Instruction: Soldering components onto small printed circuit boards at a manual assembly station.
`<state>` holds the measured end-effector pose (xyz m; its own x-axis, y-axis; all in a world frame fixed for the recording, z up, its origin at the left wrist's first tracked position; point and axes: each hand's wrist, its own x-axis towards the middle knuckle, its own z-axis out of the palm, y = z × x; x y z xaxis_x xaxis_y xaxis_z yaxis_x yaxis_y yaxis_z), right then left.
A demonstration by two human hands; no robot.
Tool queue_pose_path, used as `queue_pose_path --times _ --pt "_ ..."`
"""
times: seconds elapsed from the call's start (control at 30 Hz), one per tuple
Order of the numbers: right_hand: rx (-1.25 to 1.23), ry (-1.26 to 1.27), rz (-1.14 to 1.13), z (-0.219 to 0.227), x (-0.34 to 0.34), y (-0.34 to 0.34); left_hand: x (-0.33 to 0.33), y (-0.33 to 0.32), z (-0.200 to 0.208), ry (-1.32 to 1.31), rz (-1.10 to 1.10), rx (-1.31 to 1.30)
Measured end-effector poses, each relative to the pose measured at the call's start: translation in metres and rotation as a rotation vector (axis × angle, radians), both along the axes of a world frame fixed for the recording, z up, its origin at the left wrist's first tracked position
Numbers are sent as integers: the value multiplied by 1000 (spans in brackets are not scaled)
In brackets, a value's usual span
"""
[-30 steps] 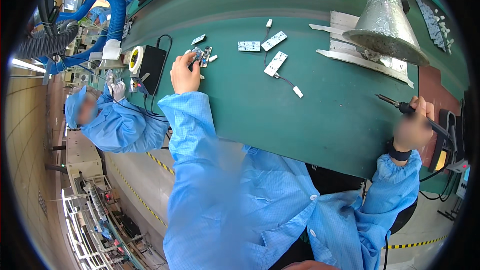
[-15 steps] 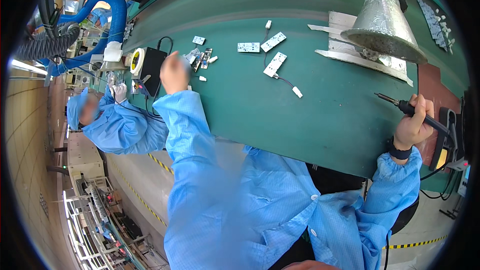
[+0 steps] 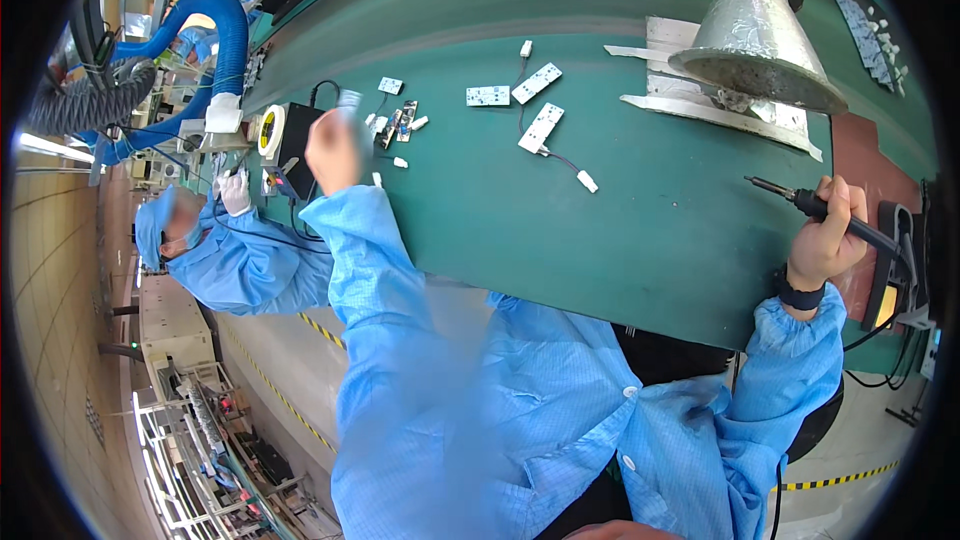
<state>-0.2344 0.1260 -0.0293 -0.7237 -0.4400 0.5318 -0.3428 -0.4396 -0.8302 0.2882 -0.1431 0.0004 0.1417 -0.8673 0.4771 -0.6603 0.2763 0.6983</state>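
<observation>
My right hand (image 3: 826,232) is closed round the dark handle of a soldering iron (image 3: 800,200); its metal tip points left over the green mat. My left hand (image 3: 335,152) is raised beside the black box and partly blurred. A small white circuit board (image 3: 349,99) shows at its fingertips, seemingly pinched there. Just to its right lies a cluster of small boards (image 3: 400,125) with white connectors. In the middle of the mat rest several white circuit boards, among them one board (image 3: 541,128) with a dark wire running to a white plug (image 3: 587,181).
A foil-covered funnel hood (image 3: 752,40) stands at the back right over a white panel (image 3: 665,90). The iron's stand (image 3: 893,260) is at the far right by a reddish mat (image 3: 868,155). At the left are a black box (image 3: 298,140), a blue hose (image 3: 232,40) and a co-worker (image 3: 240,250) in blue.
My left hand has moved left, away from the cluster of boards, and a small white board now shows at its fingertips. My right hand keeps the soldering iron in nearly the same place.
</observation>
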Motion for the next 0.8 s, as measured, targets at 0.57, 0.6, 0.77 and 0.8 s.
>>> queue_pose_path --times 0.57,0.6,0.77,0.8 --pt "-13 -12 -31 -3 -4 -2 -114 70 27 109 -612 106" --pt "-14 -14 -30 -1 -3 -2 -114 68 27 201 -526 23" --pt "-28 -19 -17 -1 -3 -1 -111 66 26 111 -379 -160" --pt "-21 -16 -26 0 -2 -1 -110 64 26 127 -346 -179"
